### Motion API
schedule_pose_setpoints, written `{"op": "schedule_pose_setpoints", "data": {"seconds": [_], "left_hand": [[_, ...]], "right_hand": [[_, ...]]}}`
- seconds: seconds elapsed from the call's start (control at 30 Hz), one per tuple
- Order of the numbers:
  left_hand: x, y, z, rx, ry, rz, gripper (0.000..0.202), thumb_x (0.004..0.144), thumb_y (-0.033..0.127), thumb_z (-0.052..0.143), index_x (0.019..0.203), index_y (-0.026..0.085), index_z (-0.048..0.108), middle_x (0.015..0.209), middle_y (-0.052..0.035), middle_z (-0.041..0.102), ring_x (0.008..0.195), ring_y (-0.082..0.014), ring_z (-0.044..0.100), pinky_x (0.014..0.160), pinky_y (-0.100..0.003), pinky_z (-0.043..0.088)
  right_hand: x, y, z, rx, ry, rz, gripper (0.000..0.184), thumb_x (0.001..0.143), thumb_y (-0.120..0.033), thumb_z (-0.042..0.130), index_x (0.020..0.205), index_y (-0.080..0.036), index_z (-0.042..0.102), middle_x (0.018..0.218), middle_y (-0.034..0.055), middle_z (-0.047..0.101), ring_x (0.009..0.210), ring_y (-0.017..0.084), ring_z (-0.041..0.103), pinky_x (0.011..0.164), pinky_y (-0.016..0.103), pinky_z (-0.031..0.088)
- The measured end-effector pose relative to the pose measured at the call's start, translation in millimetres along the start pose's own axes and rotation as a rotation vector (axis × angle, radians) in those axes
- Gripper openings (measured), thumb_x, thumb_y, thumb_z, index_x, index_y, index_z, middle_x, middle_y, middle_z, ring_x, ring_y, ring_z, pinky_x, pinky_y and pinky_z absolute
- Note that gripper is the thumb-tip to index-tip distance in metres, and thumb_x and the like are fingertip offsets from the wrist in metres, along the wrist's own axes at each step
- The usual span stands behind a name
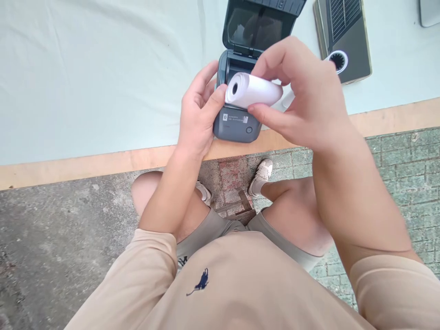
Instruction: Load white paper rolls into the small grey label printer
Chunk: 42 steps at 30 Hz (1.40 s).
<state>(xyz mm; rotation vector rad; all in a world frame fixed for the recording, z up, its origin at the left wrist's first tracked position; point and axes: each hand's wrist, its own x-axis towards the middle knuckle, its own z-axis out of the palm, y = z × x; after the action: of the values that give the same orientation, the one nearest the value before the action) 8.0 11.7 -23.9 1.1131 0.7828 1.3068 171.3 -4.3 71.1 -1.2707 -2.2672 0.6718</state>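
Note:
A dark grey label printer stands near the table's front edge with its lid raised. My left hand is closed on the printer's left side, its thumb near the end of a white paper roll. Between the thumb and fingers of my right hand is that roll, held slightly tilted above the open paper bay. The roll's hollow core faces left. Part of the bay is hidden behind the roll and my right fingers.
To the right lies a dark, flat device or case with a ribbed panel; a white ring with a dark toothed centre rests by its lower edge. A pale object shows at the far right. The table's wooden edge runs before my knees.

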Motion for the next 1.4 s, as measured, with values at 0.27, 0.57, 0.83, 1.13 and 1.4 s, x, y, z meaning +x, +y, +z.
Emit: {"op": "schedule_pose_setpoints", "data": {"seconds": [0.27,0.57,0.83,1.13,1.4], "left_hand": [[-1.6,2.2,2.3,-0.038,0.000,-0.045,0.046,0.067,0.046,0.061,0.106,0.027,0.047,0.108,0.0006,0.058,0.112,-0.0201,0.051,0.096,-0.036,0.044],[-0.9,1.8,1.5,0.007,0.013,-0.070,0.050,0.063,0.052,0.061,0.105,0.028,0.048,0.105,0.0014,0.059,0.108,-0.0191,0.054,0.095,-0.036,0.045],[-2.1,4.2,4.6,0.022,0.021,-0.061,0.043,0.066,0.050,0.059,0.103,0.030,0.049,0.100,0.0007,0.060,0.109,-0.0200,0.053,0.094,-0.035,0.046],[-1.4,3.5,3.3,-0.031,0.034,-0.065,0.038,0.068,0.039,0.061,0.103,0.028,0.050,0.102,-0.0011,0.060,0.107,-0.0207,0.055,0.092,-0.035,0.047],[-1.5,2.4,3.4,0.006,0.030,-0.059,0.043,0.067,0.047,0.060,0.104,0.029,0.048,0.104,0.0024,0.060,0.111,-0.0195,0.052,0.096,-0.036,0.045]], "right_hand": [[1.3,-8.6,-4.7,0.365,-0.056,0.058,0.028,0.073,-0.026,0.051,0.099,-0.018,0.041,0.089,0.0000,0.046,0.069,0.003,0.048,0.059,0.019,0.040],[4.5,-12.6,-10.1,0.949,-0.058,0.410,0.033,0.073,-0.019,0.033,0.105,-0.027,0.033,0.083,-0.0013,0.048,0.067,0.008,0.052,0.045,0.020,0.035],[-2.4,-4.8,-2.9,0.940,-0.008,0.463,0.050,0.059,-0.015,0.059,0.102,-0.027,0.036,0.084,-0.0010,0.048,0.061,0.005,0.048,0.044,0.017,0.033],[-4.5,-15.4,2.8,0.428,0.077,0.195,0.039,0.069,-0.006,0.041,0.105,-0.019,0.047,0.089,0.0013,0.052,0.075,0.007,0.054,0.064,0.022,0.047],[0.5,-8.2,5.4,-0.406,0.126,0.092,0.034,0.074,-0.021,0.043,0.108,-0.025,0.043,0.107,-0.0027,0.051,0.096,0.015,0.049,0.085,0.032,0.040]]}}
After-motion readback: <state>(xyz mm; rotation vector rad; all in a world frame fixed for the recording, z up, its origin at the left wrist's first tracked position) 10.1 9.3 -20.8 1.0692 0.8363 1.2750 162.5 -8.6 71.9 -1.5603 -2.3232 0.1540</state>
